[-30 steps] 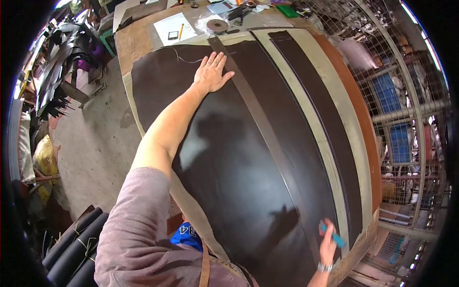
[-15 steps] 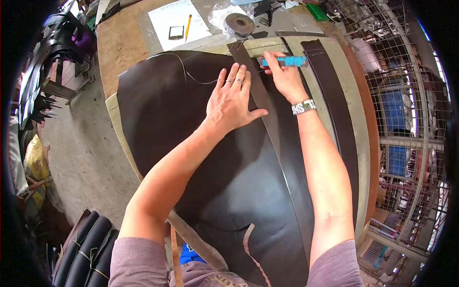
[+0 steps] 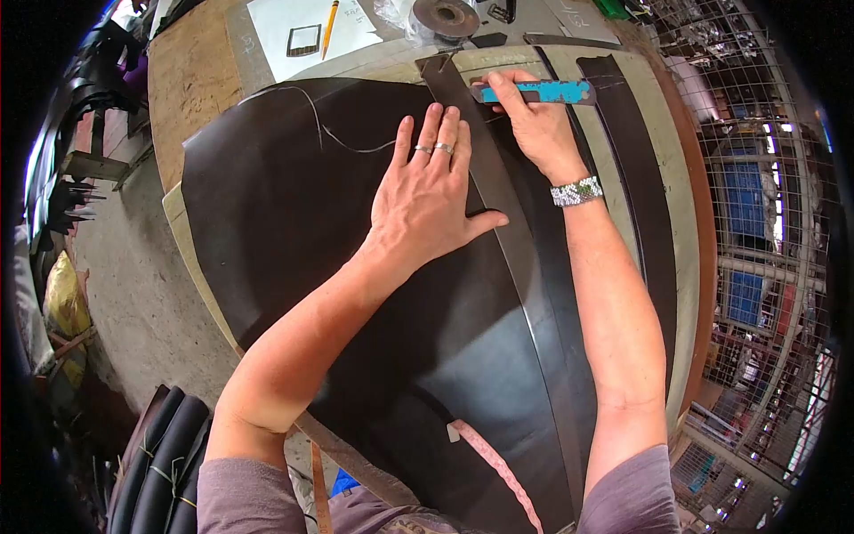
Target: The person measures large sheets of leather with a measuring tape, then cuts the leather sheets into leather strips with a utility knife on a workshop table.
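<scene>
A large dark sheet [image 3: 294, 196] covers much of the work table. Across it runs a long flat straightedge strip [image 3: 519, 258], from the sheet's far edge down toward me. My left hand [image 3: 425, 189] lies flat with fingers spread, on the sheet and against the strip's left side. In my right hand [image 3: 538, 125] is a blue-handled tool [image 3: 560, 92], held in a pinch near the far end of the strip, just right of it. A thin cord [image 3: 318, 120] curves over the sheet left of my fingers.
Paper [image 3: 267, 27] with a pencil [image 3: 330, 27] and a tape roll [image 3: 445, 16] are at the far side. A narrow dark strip [image 3: 636, 151] lies right. A pink measuring tape [image 3: 498, 467] hangs near my body. Wire mesh shelving [image 3: 747, 222] stands right; dark rolls [image 3: 156, 463] are lower left.
The view has shifted, so the table's far items sit higher in it. The blue-handled tool is turned slightly, and more of the pink tape shows. My left hand remains flat beside the strip.
</scene>
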Demonstrator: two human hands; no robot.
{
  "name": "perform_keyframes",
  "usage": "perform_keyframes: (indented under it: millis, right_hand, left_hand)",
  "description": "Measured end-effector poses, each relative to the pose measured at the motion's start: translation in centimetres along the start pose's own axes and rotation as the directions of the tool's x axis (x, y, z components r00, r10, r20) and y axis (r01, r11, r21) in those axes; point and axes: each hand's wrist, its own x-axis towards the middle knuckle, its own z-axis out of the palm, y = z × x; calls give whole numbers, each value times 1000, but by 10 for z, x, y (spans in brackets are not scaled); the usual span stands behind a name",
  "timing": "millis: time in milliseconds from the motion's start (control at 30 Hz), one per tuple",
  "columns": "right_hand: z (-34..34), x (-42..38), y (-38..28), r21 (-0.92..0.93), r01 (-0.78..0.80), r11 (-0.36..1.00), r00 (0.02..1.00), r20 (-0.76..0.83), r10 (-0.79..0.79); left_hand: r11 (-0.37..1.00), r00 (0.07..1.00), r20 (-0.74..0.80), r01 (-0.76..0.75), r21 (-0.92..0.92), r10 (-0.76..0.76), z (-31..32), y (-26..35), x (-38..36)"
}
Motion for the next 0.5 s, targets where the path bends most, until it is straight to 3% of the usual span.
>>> perform_keyframes:
  millis: [133, 267, 300, 333, 400, 500]
  right_hand:
    - [8, 0, 3, -44, 102, 994, 992, -71, -105]
    - [15, 20, 12, -330, 236, 914, 955, -97, -281]
    - [12, 24, 4, -336, 146, 930, 986, -30, -166]
    - [8, 26, -4, -426, 131, 895, 989, -12, -150]
    - [-8, 29, -33, -504, -10, 863, 969, 209, 133]
    - [-30, 36, -60, -514, -317, 797, 733, 401, 550]
  left_hand:
    - [1000, 1000, 3, -10, 5, 10, -3, 2, 0]
    - [997, 998, 13, -62, 52, 62, -5, 0, 2]
    - [994, 997, -2, -79, 80, 80, -3, 0, 3]
    - [990, 998, 19, -67, 123, 65, -3, 4, 3]
    - [976, 997, 73, -55, 210, 40, -8, 10, 9]
    - [958, 977, 206, -17, 285, -44, -12, 21, 15]
